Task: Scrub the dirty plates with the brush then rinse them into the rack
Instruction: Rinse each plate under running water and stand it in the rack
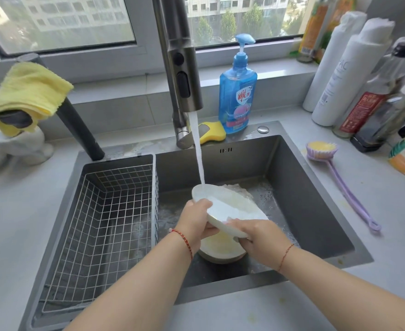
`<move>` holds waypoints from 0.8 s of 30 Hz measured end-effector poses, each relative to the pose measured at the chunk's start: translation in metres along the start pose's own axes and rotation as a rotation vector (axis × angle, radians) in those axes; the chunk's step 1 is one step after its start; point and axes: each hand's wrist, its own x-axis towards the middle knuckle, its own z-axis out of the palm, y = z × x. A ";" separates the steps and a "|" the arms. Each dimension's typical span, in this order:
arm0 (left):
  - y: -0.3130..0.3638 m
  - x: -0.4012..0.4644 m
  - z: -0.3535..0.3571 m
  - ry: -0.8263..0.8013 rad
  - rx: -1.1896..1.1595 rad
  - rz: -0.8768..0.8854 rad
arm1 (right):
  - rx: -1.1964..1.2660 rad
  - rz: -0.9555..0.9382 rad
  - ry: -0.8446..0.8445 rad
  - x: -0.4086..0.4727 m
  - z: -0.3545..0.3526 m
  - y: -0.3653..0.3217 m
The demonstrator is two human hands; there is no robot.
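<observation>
Hands [230, 230] gripping plate [230, 206] rim, rack [115, 211] left

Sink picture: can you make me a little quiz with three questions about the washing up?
1. True or false: the purple brush is in a hand.
2. Where does the water from the tap land? A) in the wire rack B) on the white plate C) on the yellow cloth
3. Fill in: the left hand and the right hand both hold the ____.

Key
1. False: it lies on the counter, right of the sink.
2. B
3. white plate, tilted over another plate lying in the sink.
</observation>
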 end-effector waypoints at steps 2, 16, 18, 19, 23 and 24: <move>0.005 0.003 0.010 -0.002 0.037 0.014 | 0.052 0.113 -0.041 0.002 -0.007 -0.003; 0.036 0.032 0.008 0.057 -0.173 0.020 | 1.102 0.289 -0.057 0.015 -0.036 0.006; 0.034 0.033 0.000 0.062 -0.181 0.028 | 1.179 0.309 -0.066 0.020 -0.035 0.011; 0.033 0.033 -0.004 0.046 -0.187 0.030 | 1.215 0.326 -0.071 0.023 -0.034 0.012; 0.027 0.030 -0.021 0.023 -0.151 0.054 | 1.394 0.348 -0.120 0.032 -0.029 0.019; 0.026 0.028 -0.026 0.029 -0.142 0.062 | 1.431 0.339 -0.150 0.035 -0.028 0.021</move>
